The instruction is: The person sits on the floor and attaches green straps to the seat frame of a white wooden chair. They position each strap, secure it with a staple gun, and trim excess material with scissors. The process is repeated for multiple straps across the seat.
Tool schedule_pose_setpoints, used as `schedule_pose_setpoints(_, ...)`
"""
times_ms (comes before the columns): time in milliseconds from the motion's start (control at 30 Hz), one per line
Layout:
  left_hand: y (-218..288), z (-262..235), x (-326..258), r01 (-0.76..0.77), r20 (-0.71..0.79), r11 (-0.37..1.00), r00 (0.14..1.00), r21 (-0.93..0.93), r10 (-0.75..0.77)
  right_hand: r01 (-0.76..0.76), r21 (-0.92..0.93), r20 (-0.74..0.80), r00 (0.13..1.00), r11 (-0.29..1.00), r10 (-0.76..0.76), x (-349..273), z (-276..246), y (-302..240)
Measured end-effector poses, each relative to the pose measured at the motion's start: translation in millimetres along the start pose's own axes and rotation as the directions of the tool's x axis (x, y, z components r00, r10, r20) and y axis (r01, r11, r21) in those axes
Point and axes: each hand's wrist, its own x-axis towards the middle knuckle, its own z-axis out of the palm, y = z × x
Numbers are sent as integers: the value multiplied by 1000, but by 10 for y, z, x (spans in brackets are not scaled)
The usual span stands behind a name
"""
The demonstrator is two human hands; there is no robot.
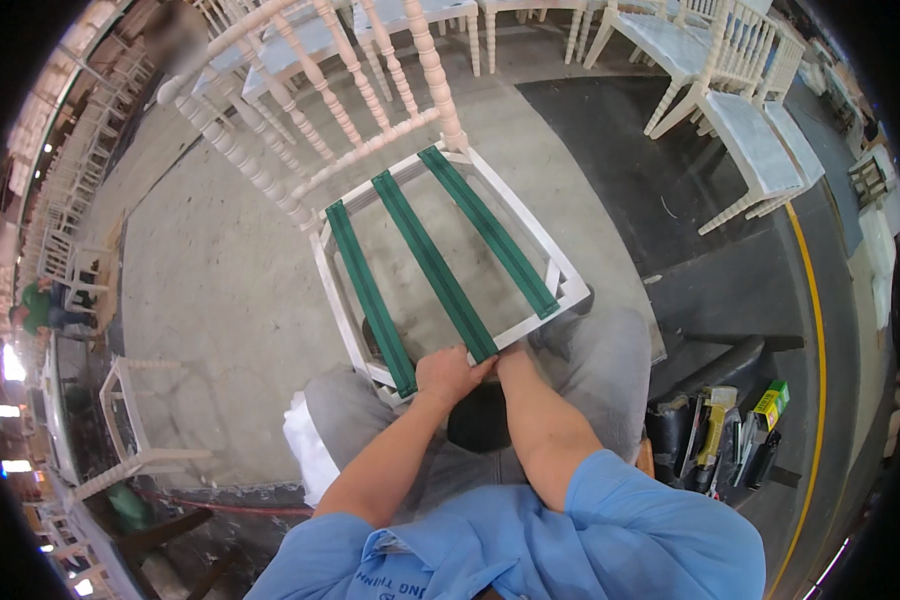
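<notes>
Your two hands meet in the lower middle of the frame, at the front rail of a white wooden chair frame [342, 310]. The chair frame stands across the center, tilted in view, near your knees, with its pale spindle backrest [347, 95] reaching into the upper left. Three green webbing straps run across the open seat: the left strap [365, 290], the middle strap [432, 258] and the right strap [490, 232].

Your left hand [448, 372] sits just left of the middle strap's lower end, its fingers curled inward; you cannot tell whether they grasp the strap or the rail. Your right hand [511, 358] is just right of that same end, its fingers mostly hidden by the rail and strap, so you cannot tell what they grasp.

You wear a blue shirt [510, 535] and grey trousers [602, 375]. At lower right, a black tool tray [672, 425] holds a yellow tool [716, 425] and a green-and-yellow box [771, 404]. White chairs [660, 42] stand at upper right, and another chair frame [130, 462] lies at lower left. At far left, a person in green [37, 307] is near more chairs.
</notes>
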Motion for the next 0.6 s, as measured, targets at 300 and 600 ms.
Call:
schedule_pose_setpoints(300,-72,43,10,-121,-80,992,990,-33,118,60,-78,-169,983,995,-72,502,-269,19)
schedule_pose_setpoints(600,-162,58,72,-196,-92,974,978,-111,186,44,-187,-308,946,981,-101,848,-617,67)
